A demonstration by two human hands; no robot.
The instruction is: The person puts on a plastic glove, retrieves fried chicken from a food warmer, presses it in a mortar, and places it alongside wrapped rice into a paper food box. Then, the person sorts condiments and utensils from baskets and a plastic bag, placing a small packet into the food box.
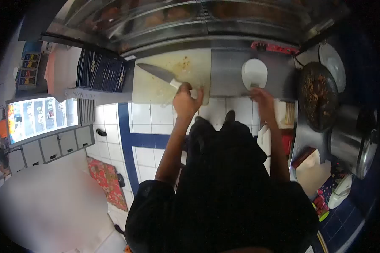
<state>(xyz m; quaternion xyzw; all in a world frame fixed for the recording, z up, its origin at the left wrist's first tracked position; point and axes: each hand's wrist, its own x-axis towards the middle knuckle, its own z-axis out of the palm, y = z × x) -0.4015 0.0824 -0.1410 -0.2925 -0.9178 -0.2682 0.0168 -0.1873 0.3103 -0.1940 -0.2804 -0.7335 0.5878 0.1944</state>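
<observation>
A large kitchen knife (158,72) with a white handle lies across the pale cutting board (147,93), its blade pointing to the far left. My left hand (187,103) is closed around the handle, whose end shows between thumb and fingers. Brownish crumbs and stains mark the board. To the right, a round white container (255,69) stands on the metal counter (226,71). The curled fingers of my right hand (264,103) pinch its near edge; blur hides the exact grip.
A glass display case (207,21) runs behind the counter. On the right are a dark pan (317,97) of browned food and a big metal pot (352,143). Dark menus (101,71) lie left of the board. A lit panel (42,118) stands further left.
</observation>
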